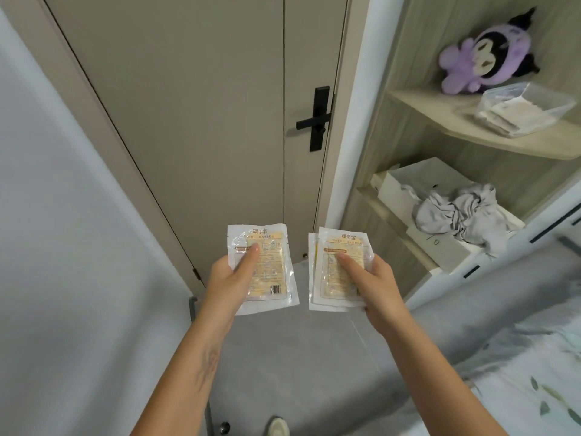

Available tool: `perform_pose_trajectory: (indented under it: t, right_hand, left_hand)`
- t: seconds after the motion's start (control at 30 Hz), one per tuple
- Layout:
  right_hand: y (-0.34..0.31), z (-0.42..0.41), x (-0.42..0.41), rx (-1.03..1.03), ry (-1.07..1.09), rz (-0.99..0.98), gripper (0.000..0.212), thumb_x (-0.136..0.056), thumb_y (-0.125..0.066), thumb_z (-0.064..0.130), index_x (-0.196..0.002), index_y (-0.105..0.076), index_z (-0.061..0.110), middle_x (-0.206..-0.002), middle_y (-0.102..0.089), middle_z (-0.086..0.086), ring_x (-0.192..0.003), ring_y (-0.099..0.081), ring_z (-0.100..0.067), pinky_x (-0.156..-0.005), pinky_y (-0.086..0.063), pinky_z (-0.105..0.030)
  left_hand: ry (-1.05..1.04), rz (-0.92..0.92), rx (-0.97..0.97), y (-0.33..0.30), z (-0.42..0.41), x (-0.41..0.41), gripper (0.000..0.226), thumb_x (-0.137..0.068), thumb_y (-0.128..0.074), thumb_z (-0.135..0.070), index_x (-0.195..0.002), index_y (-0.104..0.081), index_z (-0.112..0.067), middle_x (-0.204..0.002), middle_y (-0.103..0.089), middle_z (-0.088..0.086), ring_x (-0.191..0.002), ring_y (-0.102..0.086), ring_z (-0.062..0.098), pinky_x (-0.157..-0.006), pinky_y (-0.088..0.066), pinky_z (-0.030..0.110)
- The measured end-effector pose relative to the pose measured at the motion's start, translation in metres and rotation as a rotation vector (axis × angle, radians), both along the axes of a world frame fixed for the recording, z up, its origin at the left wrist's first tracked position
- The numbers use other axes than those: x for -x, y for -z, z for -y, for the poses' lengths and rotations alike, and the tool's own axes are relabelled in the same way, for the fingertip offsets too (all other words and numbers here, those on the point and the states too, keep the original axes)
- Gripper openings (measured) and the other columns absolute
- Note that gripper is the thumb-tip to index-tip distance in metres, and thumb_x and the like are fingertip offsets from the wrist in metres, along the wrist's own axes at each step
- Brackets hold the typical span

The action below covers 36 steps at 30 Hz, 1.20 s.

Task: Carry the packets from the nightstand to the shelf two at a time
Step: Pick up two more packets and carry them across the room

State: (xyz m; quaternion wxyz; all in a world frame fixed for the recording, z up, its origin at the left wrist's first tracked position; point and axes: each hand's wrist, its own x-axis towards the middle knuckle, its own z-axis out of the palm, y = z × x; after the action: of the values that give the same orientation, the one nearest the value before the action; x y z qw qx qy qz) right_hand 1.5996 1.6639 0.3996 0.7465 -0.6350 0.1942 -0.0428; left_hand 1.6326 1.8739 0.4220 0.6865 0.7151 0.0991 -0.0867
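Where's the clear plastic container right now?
Head view, upper right: the clear plastic container sits on the upper wooden shelf, just below and right of the purple plush toy.

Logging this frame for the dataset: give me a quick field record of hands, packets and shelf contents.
left hand: holds left packet, thumb on its face
right hand: holds right packets; a second edge shows behind, so apparently two stacked
packet print: "HAND WARMER"
upper shelf: purple plush toy, clear container of flat packets
lower shelf: white box, crumpled grey cloth
background: closed door with black handle
nightstand: not in view
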Motion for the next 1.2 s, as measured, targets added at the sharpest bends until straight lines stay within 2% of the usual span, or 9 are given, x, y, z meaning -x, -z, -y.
perform_pose_trajectory:
  t: [0.13, 0.23, 0.43, 0.63, 0.73, 0.87, 1.03, 1.13, 1.2]
  right_hand:
    - [-0.007, 0.014, -0.056, -0.033, 0.036, -0.022, 0.012, -0.092, -0.064, 0.017, -0.102, -0.071, 0.014, -0.099, -0.076, -0.005, -0.092, -0.073, -0.022, -0.082, -0.057, -0.038]
    - [-0.013, 0.038, -0.085, -0.031, 0.084, -0.012, 0.013, -0.092, -0.064, 0.016, -0.102, -0.07, 0.013, -0.098, -0.076, -0.006, -0.091, -0.073, -0.021, -0.077, -0.058, -0.035]
    - [-0.015, 0.11, -0.127, -0.036, 0.284, -0.029, 0.015, -0.092, -0.063, 0.015, -0.105, -0.069, 0.009, -0.093, -0.077, -0.004, -0.083, -0.074, -0.016, -0.067, -0.057, -0.025]
    - [-0.029, 0.195, -0.187, 0.016, 0.475, -0.007, 0.015, -0.091, -0.065, 0.019, -0.104, -0.069, 0.012, -0.096, -0.077, -0.004, -0.088, -0.074, -0.02, -0.078, -0.059, -0.033]
    - [-0.04, 0.236, -0.204, 0.008, 0.592, -0.002, 0.016, -0.091, -0.065, 0.019, -0.105, -0.068, 0.012, -0.095, -0.077, -0.003, -0.085, -0.074, -0.017, -0.071, -0.059, -0.028]
    - [-0.055, 0.288, -0.205, -0.056, 0.748, 0.023, 0.016, -0.092, -0.063, 0.018, -0.106, -0.069, 0.011, -0.09, -0.077, -0.004, -0.081, -0.073, -0.017, -0.067, -0.056, -0.027]
    - [-0.068, 0.343, -0.192, -0.08, 0.838, 0.047, 0.017, -0.092, -0.061, 0.02, -0.102, -0.07, 0.01, -0.086, -0.076, -0.005, -0.075, -0.072, -0.017, -0.062, -0.055, -0.025]
    - [-0.079, 0.378, -0.196, -0.059, 0.831, 0.07, 0.02, -0.09, -0.061, 0.024, -0.104, -0.07, 0.011, -0.093, -0.076, -0.007, -0.081, -0.073, -0.019, -0.068, -0.056, -0.028]
    - [-0.089, 0.4, -0.2, -0.006, 0.806, 0.093, 0.021, -0.091, -0.059, 0.026, -0.107, -0.069, 0.016, -0.096, -0.076, -0.005, -0.086, -0.073, -0.019, -0.071, -0.056, -0.029]
  left_hand:
    - [0.047, -0.024, -0.02, -0.004, 0.016, -0.062, 0.02, -0.092, -0.06, -0.04, -0.084, -0.073, -0.027, -0.085, -0.077, -0.008, -0.088, -0.072, 0.012, -0.085, -0.055, 0.036]
    - [0.113, -0.039, 0.022, -0.01, 0.042, -0.103, 0.013, -0.091, -0.064, -0.032, -0.095, -0.072, -0.024, -0.091, -0.077, -0.007, -0.092, -0.072, 0.014, -0.091, -0.054, 0.041]
    - [0.329, -0.067, 0.048, -0.015, 0.129, -0.188, 0.019, -0.087, -0.069, -0.025, -0.103, -0.072, -0.016, -0.095, -0.077, 0.001, -0.091, -0.073, 0.018, -0.087, -0.056, 0.04]
    - [0.519, -0.047, 0.074, -0.013, 0.237, -0.28, 0.009, -0.088, -0.068, -0.025, -0.096, -0.071, -0.023, -0.092, -0.077, -0.003, -0.088, -0.073, 0.015, -0.077, -0.057, 0.032]
    - [0.648, -0.038, 0.076, -0.018, 0.295, -0.314, 0.012, -0.089, -0.066, -0.027, -0.101, -0.069, -0.026, -0.097, -0.076, -0.006, -0.092, -0.072, 0.014, -0.081, -0.057, 0.033]
    - [0.8, -0.016, 0.103, -0.031, 0.374, -0.338, 0.027, -0.088, -0.069, -0.017, -0.111, -0.06, -0.026, -0.104, -0.073, -0.006, -0.097, -0.07, 0.013, -0.081, -0.057, 0.031]
    - [0.899, -0.055, 0.118, -0.038, 0.461, -0.336, 0.053, -0.081, -0.074, -0.006, -0.126, -0.049, -0.02, -0.11, -0.069, -0.002, -0.102, -0.067, 0.014, -0.093, -0.053, 0.041]
    - [0.959, -0.073, 0.158, -0.047, 0.512, -0.324, 0.049, -0.083, -0.072, -0.011, -0.126, -0.051, -0.019, -0.108, -0.071, -0.002, -0.099, -0.068, 0.012, -0.093, -0.052, 0.037]
    - [0.983, -0.13, 0.203, -0.054, 0.542, -0.314, 0.039, -0.084, -0.072, -0.026, -0.12, -0.056, -0.024, -0.112, -0.07, -0.001, -0.102, -0.067, 0.013, -0.095, -0.051, 0.039]
